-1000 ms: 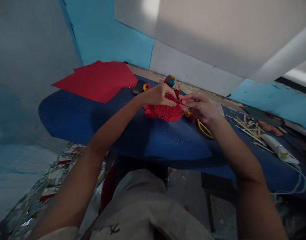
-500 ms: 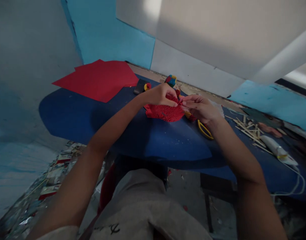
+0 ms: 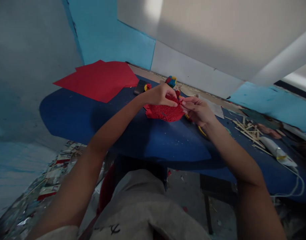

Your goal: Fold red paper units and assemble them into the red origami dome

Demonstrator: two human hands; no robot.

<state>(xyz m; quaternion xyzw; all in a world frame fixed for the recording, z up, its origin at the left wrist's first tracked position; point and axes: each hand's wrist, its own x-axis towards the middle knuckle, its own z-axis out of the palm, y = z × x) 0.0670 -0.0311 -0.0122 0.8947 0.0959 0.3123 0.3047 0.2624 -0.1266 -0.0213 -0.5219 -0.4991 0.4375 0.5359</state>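
So you've got that bumpy, rounded red paper-looking piece (image 3: 165, 113) right in front of you at 12 o'clock, over the smooth blue tabletop (image 3: 117, 128); can't tell if it's fully resting there. Your left hand (image 3: 163, 95) is gripping its far side, thumb across the top, and your right hand (image 3: 196, 108) has its fingertips pinched on a tiny red bit (image 3: 180, 102) at the piece's 2 o'clock edge. Can't make out if that bit is separate. Going round from the piece: flat red sheets (image 3: 97, 81) at 10, a small red-and-yellow ring-shaped piece (image 3: 147, 87) at 11, a blue, red and yellow chunk (image 3: 171, 81) at 12, pale thin wooden sticks (image 3: 250, 128) past your right forearm around 3.
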